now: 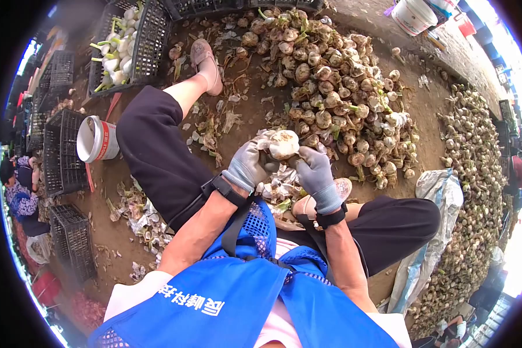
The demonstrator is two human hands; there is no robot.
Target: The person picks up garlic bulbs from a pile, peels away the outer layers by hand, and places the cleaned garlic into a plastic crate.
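Both my hands wear grey gloves and meet on one pale garlic bulb (284,143), held above my lap. My left hand (248,164) cups the bulb from the left side. My right hand (316,171) grips it from the right and below, fingers curled around it. Loose papery garlic skins (278,187) lie just under my hands, between my legs. A big heap of unpeeled garlic bulbs (330,87) spreads on the dirt right in front of me.
A black crate with cleaned white garlic (119,52) stands at far left. A white bucket (95,139) lies beside my left leg, several empty black crates (64,151) behind it. Another garlic pile (475,174) and a white sack (441,197) sit at right. A person crouches at the far left edge.
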